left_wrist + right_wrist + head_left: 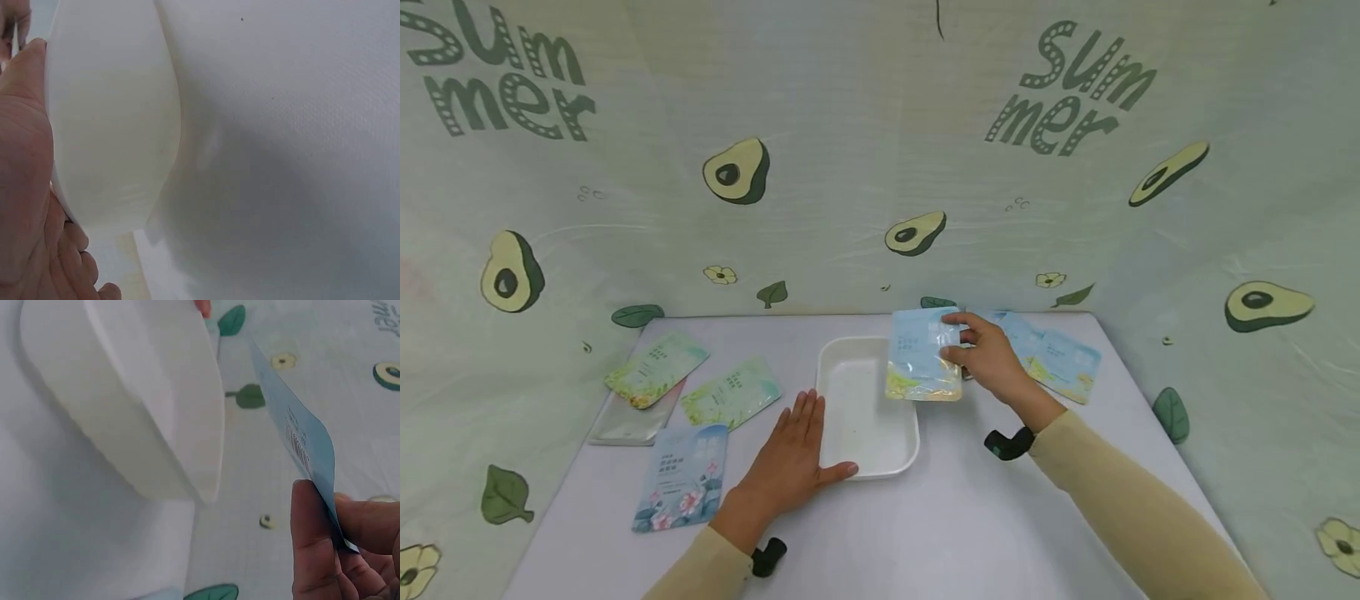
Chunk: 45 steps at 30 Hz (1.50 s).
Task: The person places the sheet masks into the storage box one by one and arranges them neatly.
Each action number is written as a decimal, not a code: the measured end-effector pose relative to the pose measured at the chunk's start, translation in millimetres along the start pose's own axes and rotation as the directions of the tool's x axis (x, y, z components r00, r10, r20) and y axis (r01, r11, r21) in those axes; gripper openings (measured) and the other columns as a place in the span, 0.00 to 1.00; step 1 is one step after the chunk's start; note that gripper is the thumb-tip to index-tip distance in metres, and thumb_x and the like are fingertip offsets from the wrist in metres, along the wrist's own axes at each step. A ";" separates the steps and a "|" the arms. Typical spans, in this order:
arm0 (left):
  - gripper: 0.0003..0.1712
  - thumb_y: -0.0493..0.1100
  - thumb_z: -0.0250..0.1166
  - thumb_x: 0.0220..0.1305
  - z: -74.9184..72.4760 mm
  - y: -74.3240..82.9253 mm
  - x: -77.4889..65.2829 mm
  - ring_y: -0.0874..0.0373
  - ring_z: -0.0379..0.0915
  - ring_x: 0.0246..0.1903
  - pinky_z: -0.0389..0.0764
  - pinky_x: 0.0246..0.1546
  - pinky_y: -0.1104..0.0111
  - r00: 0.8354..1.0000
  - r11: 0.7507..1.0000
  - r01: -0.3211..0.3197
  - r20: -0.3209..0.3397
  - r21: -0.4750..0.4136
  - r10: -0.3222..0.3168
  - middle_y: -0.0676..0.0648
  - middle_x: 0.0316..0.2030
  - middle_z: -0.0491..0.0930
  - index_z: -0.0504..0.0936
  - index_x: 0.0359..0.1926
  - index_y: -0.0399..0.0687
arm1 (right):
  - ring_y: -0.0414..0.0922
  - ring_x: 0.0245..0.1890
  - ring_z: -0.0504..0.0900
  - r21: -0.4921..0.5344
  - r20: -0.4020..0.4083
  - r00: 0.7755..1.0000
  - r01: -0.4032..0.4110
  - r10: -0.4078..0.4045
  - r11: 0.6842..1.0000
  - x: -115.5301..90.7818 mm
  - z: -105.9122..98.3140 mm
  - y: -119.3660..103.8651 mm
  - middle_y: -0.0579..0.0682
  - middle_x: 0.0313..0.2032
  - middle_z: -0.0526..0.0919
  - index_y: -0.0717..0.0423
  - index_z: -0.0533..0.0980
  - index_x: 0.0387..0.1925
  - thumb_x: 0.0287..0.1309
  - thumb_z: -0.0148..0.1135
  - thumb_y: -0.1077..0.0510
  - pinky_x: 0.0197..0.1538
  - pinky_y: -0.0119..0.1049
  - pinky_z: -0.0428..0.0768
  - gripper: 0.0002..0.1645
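A light-blue and yellow flat sachet (917,358), which looks like a face mask packet, is held up over the right edge of a white rectangular tray (861,442). My right hand (988,354) pinches it by its right side; in the right wrist view, thumb and fingers grip one end of the sachet (306,434), whose back carries a barcode. With fingers straight, my left hand (790,458) touches the tray's left rim. Up close in the left wrist view, that hand (28,169) lies along the tray's edge (112,131).
On the left of the white table (962,533) lie two green sachets (733,392), a pale packet (628,421) partly covered, and a blue floral sachet (681,479). Several blue sachets (1063,362) lie at the back right, partly behind the right hand. A patterned cloth (835,108) hangs behind.
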<state>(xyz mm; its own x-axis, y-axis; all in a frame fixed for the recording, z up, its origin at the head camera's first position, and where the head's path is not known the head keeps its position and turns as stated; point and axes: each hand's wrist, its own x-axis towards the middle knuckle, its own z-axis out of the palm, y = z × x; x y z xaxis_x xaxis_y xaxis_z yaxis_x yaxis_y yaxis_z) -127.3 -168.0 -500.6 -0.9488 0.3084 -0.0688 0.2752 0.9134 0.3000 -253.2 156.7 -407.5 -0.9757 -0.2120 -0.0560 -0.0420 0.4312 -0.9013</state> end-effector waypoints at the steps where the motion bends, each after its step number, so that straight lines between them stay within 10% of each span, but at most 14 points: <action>1: 0.70 0.82 0.53 0.67 -0.4 -0.1 0.1 0.38 0.32 0.84 0.48 0.81 0.42 1.000 1.000 -0.004 -0.003 0.008 0.004 0.33 0.84 0.38 0.41 0.84 0.32 | 0.45 0.32 0.81 0.009 0.011 1.000 -0.005 0.005 1.000 0.6 8.2 -2.7 0.58 0.42 0.77 0.51 0.73 0.72 0.68 0.69 0.64 0.34 0.40 0.87 0.33; 19: 0.72 0.83 0.54 0.65 -3.7 0.7 0.8 0.36 0.33 0.83 0.48 0.80 0.39 1.000 0.999 -0.019 0.002 0.046 0.019 0.29 0.83 0.41 0.44 0.82 0.29 | 0.46 0.24 0.82 -0.134 0.113 0.993 -0.005 0.020 0.991 17.5 115.0 -3.0 0.55 0.37 0.82 0.54 0.76 0.67 0.65 0.71 0.65 0.28 0.39 0.87 0.29; 27: 0.72 0.83 0.54 0.65 -1.9 0.4 1.1 0.36 0.34 0.83 0.49 0.80 0.39 1.000 0.999 -0.018 -0.008 0.039 0.018 0.30 0.83 0.41 0.44 0.82 0.29 | 0.46 0.30 0.83 -0.225 0.140 0.990 0.003 0.029 0.974 18.7 126.6 0.4 0.55 0.41 0.84 0.54 0.76 0.67 0.65 0.69 0.67 0.29 0.36 0.85 0.30; 35: 0.71 0.82 0.54 0.65 -1.9 0.5 -0.2 0.36 0.34 0.84 0.49 0.80 0.40 1.000 0.999 -0.025 -0.013 0.031 0.026 0.30 0.83 0.42 0.44 0.82 0.29 | 0.46 0.38 0.85 -0.452 0.138 0.990 0.055 0.010 0.890 16.9 128.4 -0.8 0.57 0.47 0.87 0.51 0.73 0.72 0.66 0.71 0.61 0.37 0.39 0.84 0.35; 45: 0.71 0.82 0.55 0.66 -0.9 0.5 0.0 0.37 0.32 0.84 0.48 0.81 0.40 1.000 1.000 -0.016 -0.004 0.024 0.016 0.31 0.83 0.40 0.43 0.83 0.29 | 0.47 0.41 0.87 -0.444 0.115 0.993 0.048 0.004 0.895 19.8 128.9 1.7 0.59 0.51 0.88 0.53 0.74 0.71 0.66 0.72 0.61 0.40 0.40 0.87 0.33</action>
<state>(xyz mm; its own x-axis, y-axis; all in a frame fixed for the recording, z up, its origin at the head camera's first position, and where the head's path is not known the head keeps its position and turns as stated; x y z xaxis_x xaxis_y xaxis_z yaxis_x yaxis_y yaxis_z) -127.3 -167.8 -499.6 -0.9448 0.3222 -0.0601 0.2941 0.9144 0.2783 -244.8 40.2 -465.5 -0.9446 -0.3099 -0.1086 -0.1800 0.7652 -0.6181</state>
